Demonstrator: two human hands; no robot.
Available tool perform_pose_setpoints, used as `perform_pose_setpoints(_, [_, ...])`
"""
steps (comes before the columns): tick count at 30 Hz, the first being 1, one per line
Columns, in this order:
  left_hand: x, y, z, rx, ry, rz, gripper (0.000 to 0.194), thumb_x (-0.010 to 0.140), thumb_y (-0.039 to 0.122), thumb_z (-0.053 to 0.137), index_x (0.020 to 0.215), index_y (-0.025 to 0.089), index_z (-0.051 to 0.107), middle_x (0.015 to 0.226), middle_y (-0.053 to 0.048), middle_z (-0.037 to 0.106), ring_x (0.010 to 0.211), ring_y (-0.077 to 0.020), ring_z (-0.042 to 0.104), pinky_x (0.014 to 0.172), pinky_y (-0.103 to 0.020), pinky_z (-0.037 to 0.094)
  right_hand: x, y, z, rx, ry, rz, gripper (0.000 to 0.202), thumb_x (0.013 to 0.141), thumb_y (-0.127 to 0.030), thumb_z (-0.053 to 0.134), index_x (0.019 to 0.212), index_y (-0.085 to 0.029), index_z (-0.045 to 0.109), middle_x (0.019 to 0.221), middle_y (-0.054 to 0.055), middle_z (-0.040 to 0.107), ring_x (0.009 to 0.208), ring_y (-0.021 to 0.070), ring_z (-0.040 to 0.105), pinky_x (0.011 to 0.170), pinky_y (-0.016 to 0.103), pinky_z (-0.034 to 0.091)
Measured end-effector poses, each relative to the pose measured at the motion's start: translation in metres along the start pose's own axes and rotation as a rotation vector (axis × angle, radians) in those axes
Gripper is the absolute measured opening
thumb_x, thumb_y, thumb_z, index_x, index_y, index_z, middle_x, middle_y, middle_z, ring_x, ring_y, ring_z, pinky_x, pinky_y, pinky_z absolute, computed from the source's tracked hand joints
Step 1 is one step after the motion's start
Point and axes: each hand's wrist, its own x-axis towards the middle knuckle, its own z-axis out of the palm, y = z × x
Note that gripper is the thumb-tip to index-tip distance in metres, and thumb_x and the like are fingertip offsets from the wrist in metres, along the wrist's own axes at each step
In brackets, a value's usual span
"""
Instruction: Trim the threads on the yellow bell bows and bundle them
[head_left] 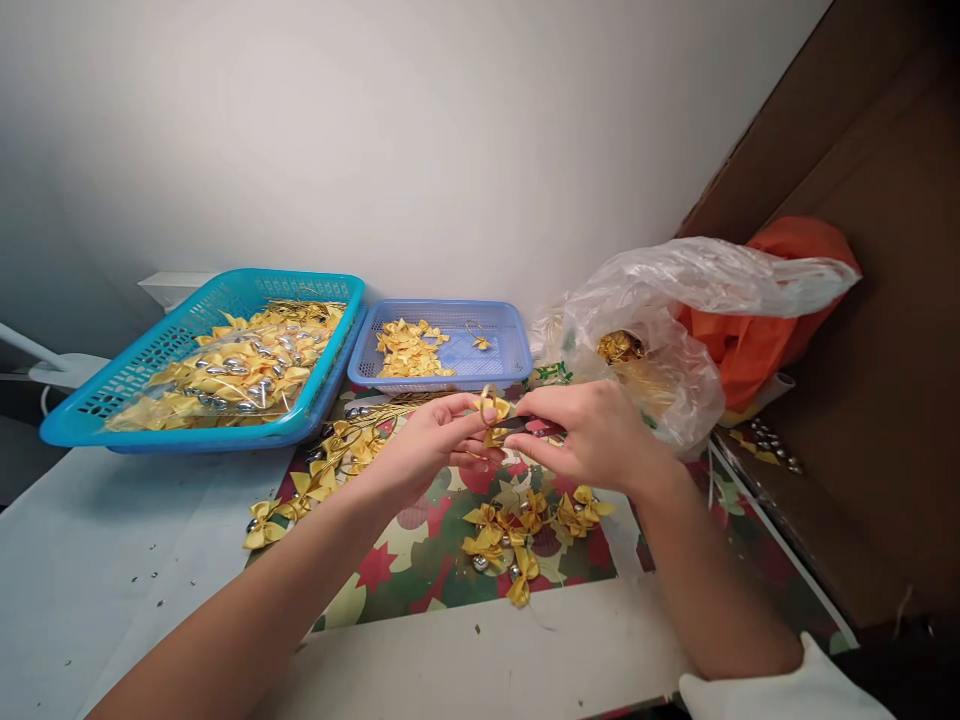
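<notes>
My left hand (450, 435) pinches a yellow ribbon bow (491, 408) with a gold loop standing up from it, above the patterned cloth. Close on its right is my right hand (585, 425), thumb and forefinger bent towards the bow. A small dark piece shows between those fingertips, too little of it to name. Below the hands lie several finished-looking yellow bows with silver beads (502, 535). More bows and gold wire ties (352, 440) are heaped beside my left forearm.
A turquoise basket (180, 435) holds bows and a clear bag of beaded ones. A blue basket (480, 380) behind my hands holds loose bows. At right stand a clear plastic bag (660, 270) and an orange bag (795, 240), next to a brown cardboard wall (862, 400).
</notes>
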Motion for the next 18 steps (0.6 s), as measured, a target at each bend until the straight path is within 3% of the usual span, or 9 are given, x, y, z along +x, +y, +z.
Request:
perform_pose_setpoints(12, [0.0012,-0.0008,-0.0001,-0.043,0.027,-0.017,0.032,0.073,0.041,0.076,0.079,0.017,0.055,0.061,0.006,0.056,0.064,-0.0162,0.072,0.053,-0.019,0.05,0.0008,0.0069,0.0079,-0.055,0.079,-0.065,0.027,0.088,-0.043,0.058,0.081,-0.018,0.067,0.071,0.0,0.069,0.063,0.0141,0.059,0.054,0.027,0.026])
perform_pose_setpoints(18, [0.002,-0.0011,-0.0007,-0.04,0.046,-0.016,0.031,0.072,0.04,0.075,0.076,0.017,0.054,0.059,0.007,0.056,0.064,-0.0167,0.073,0.052,-0.019,0.049,0.0012,0.0082,0.0041,0.025,0.015,-0.075,0.029,0.089,-0.043,0.056,0.076,-0.019,0.066,0.064,-0.002,0.065,0.058,0.0115,0.053,0.055,0.025,0.027])
